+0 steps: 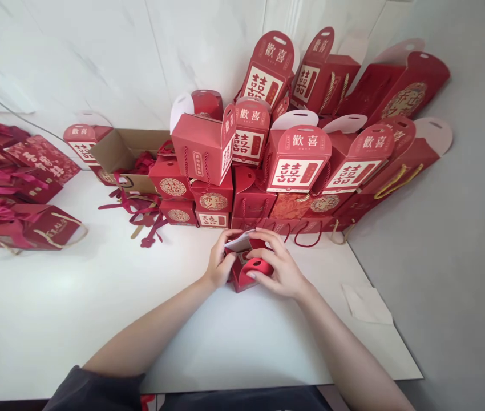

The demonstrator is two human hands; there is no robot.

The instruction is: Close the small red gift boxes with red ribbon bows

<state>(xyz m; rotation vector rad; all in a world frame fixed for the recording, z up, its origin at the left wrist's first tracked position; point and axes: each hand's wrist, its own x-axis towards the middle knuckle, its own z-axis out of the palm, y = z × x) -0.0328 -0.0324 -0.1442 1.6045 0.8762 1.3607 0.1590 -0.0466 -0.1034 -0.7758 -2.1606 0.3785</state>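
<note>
A small red gift box [245, 281] stands on the white table in front of me, its top flaps apart. My left hand [220, 261] grips the box's left side, thumb at the rim. On the right, my right hand [280, 264] holds the far flap with its upper fingers, while the thumb lies against the near rounded flap, which has a hole in it. Something pale is partly visible inside the box, too small to name. Right behind it rises a stack of red boxes [298, 158] with white double-happiness panels and rope handles.
At the left lie red gift bags [52, 228] with ribbons. An open cardboard box [131, 138] holds red pieces, with loose red ribbons [150, 220] before it. A white paper sheet [367, 303] lies near the right edge of the table [75, 319], beside a grey wall [452, 257].
</note>
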